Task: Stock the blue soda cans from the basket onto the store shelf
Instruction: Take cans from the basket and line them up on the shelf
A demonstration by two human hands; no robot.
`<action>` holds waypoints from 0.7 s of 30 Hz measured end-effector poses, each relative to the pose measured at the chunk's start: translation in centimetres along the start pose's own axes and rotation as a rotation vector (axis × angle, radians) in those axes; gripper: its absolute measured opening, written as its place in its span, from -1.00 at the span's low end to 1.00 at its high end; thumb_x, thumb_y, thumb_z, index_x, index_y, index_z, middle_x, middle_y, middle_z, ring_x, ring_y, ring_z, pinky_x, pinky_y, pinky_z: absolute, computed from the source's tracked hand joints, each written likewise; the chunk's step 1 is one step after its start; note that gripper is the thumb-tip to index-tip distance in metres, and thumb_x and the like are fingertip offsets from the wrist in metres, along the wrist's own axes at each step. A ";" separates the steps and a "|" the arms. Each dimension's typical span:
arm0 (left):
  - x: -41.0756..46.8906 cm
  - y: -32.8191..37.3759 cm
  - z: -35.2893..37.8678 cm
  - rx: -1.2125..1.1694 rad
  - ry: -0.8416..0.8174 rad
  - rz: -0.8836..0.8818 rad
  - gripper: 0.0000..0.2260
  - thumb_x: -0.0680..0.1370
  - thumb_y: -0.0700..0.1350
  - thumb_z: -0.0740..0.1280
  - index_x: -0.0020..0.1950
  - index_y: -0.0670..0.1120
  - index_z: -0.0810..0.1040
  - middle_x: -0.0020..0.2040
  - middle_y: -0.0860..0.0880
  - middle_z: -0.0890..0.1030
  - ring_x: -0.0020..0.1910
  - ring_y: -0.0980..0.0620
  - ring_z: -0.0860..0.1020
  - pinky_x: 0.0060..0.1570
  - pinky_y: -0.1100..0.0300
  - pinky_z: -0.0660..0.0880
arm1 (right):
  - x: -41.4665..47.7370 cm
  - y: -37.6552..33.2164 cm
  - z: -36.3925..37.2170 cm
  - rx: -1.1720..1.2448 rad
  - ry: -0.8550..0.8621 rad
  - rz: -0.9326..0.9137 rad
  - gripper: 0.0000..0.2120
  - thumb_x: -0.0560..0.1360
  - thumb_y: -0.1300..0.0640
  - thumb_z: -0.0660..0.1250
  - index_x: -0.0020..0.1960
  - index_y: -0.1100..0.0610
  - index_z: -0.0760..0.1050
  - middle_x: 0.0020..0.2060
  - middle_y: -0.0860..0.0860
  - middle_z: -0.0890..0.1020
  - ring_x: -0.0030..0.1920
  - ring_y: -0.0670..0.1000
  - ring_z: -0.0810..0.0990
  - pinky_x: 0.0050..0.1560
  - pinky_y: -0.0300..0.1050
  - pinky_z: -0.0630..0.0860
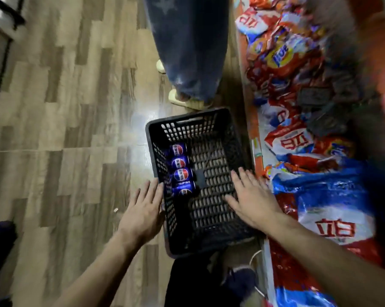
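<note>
The row of blue soda cans point(180, 169) hugs the black perforated plastic basket's point(211, 238) left wall, apparently lying lengthwise, just beyond the empty, spread left hand's point(142, 209) fingers point(152, 189); the equally open right hand point(251, 196) is farther off.

Pale grey-brown wood-plank flooring point(60, 134) is catching a bright glare patch point(140, 120), while blurred red and blue snack bags point(297, 89) are crowding the right edge.
</note>
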State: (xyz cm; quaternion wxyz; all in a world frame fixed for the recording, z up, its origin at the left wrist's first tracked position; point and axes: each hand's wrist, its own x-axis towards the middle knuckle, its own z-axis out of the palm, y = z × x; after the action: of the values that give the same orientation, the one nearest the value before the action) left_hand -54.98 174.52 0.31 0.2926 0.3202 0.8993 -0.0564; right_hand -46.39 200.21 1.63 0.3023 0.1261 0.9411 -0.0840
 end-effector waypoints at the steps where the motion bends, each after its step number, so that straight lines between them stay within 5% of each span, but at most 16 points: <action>1: 2.1 -0.3 1.8 0.028 -0.023 0.026 -0.39 0.58 0.12 -0.09 0.54 -0.13 -0.17 0.57 -0.12 -0.15 0.54 -0.12 -0.17 0.49 -0.01 -0.14 | 2.2 0.7 2.2 -0.006 -0.011 0.024 -0.32 0.59 -0.18 0.00 0.56 0.12 -0.12 0.56 0.07 0.00 0.54 0.05 0.00 0.49 0.03 -0.02; 5: 9.9 -0.4 7.2 0.130 -0.051 0.149 -0.36 0.61 0.09 0.01 0.52 -0.12 -0.29 0.55 -0.11 -0.27 0.53 -0.08 -0.26 0.51 0.01 -0.17 | 9.1 2.9 10.4 -0.087 -0.083 0.082 -0.33 0.59 -0.19 -0.02 0.55 0.14 -0.10 0.55 0.10 0.04 0.53 0.08 0.04 0.49 0.09 0.01; 7: 13.4 -0.4 9.3 0.169 -0.080 0.194 -0.34 0.61 0.11 0.03 0.52 -0.11 -0.30 0.55 -0.11 -0.28 0.53 -0.06 -0.26 0.51 0.03 -0.17 | 11.4 2.8 14.1 -0.175 -0.120 0.094 -0.34 0.58 -0.21 -0.07 0.55 0.13 -0.08 0.55 0.09 0.06 0.53 0.07 0.04 0.45 0.30 -0.18; 10: 18.8 -0.4 12.1 0.212 -0.110 0.206 -0.35 0.61 0.06 0.06 0.53 -0.09 -0.28 0.55 -0.11 -0.26 0.53 -0.06 -0.25 0.51 0.04 -0.20 | 13.9 1.7 18.9 -0.328 -0.093 0.115 -0.33 0.57 -0.23 -0.11 0.55 0.13 -0.04 0.54 0.12 0.10 0.53 0.10 0.04 0.11 0.54 -0.53; 14: 24.1 0.6 16.3 0.250 -0.131 0.242 -0.38 0.61 0.05 0.04 0.54 -0.07 -0.24 0.56 -0.11 -0.21 0.54 -0.07 -0.20 0.49 0.04 -0.19 | 16.1 0.4 22.6 -0.238 0.064 0.104 -0.31 0.55 -0.19 -0.01 0.55 0.19 0.00 0.53 0.21 0.09 0.53 0.16 0.03 0.37 0.38 -0.35; 21: 27.8 1.5 21.9 0.277 -0.229 0.226 -0.30 0.58 0.13 0.14 0.55 -0.05 -0.21 0.57 -0.11 -0.19 0.54 -0.08 -0.18 0.48 0.05 -0.17 | 18.2 -3.9 30.0 0.093 -0.052 0.081 -0.30 0.58 -0.21 -0.06 0.55 0.15 -0.15 0.55 0.15 -0.03 0.55 0.13 -0.08 0.45 0.29 -0.28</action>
State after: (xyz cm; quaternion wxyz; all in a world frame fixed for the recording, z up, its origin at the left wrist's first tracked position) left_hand -60.67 184.42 -33.20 0.3507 0.4478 0.8020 -0.1823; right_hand -45.38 192.82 -32.84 0.3237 0.1755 0.9222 -0.1184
